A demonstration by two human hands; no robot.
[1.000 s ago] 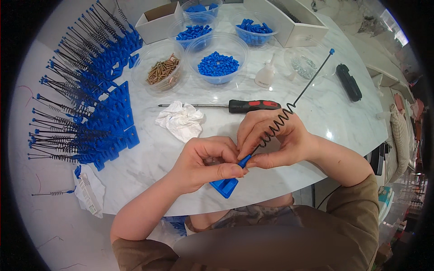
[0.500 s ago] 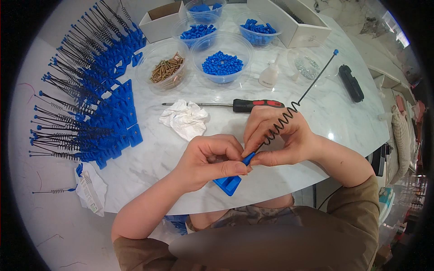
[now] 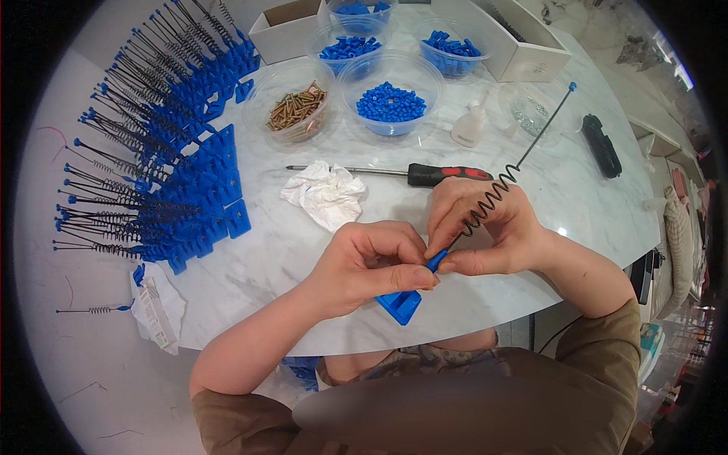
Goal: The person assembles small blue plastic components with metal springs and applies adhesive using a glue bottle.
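Near the table's front edge, my left hand (image 3: 371,262) pinches a blue plastic base (image 3: 400,307) between thumb and fingers. Its flat, hollowed end shows below the hand, and a narrow blue neck (image 3: 437,260) points up to the right. The fingertips of my right hand (image 3: 497,235) close around the lower end of a black coil spring (image 3: 487,208), where it meets that neck. The spring runs up right into a straight black rod with a small blue cap (image 3: 572,87). My fingers hide the joint itself.
Rows of similar blue spring pieces (image 3: 178,182) stand at left. Beyond my hands lie a screwdriver (image 3: 444,175) and crumpled tissue (image 3: 324,195). Farther back are tubs of screws (image 3: 297,112) and blue beads (image 3: 390,104), a small bottle (image 3: 469,127), white boxes (image 3: 523,61) and a black tool (image 3: 601,146).
The whole view has shifted slightly, so the table and its things appear farther right. Both hands keep the same hold on the base and spring, with little visible finger movement.
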